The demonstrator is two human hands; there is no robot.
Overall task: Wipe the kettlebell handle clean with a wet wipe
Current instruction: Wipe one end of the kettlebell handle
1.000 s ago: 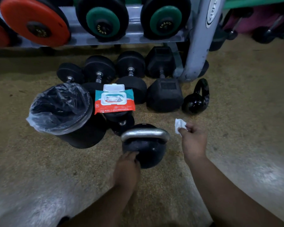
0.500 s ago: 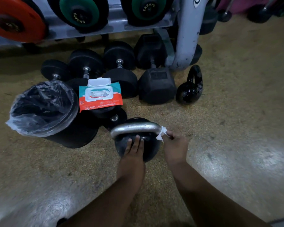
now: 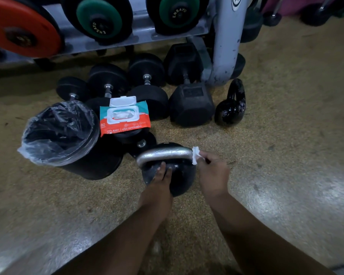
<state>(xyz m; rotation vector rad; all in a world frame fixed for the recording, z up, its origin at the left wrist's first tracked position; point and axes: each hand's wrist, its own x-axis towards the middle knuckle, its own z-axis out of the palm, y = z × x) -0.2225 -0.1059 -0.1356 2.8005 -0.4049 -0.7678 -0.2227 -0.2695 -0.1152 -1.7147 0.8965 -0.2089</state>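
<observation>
A black kettlebell with a silver handle stands on the floor in front of me. My left hand rests flat on the top of its black body, fingers together. My right hand pinches a crumpled white wet wipe and presses it against the right end of the handle.
An open pack of wet wipes lies on dumbbells behind the kettlebell. A bin lined with clear plastic stands at the left. A second glossy kettlebell, several dumbbells and a grey rack post stand beyond.
My right hand has carried the wipe from the floor side to the right end of the handle. My left hand has slid up onto the kettlebell's body.
</observation>
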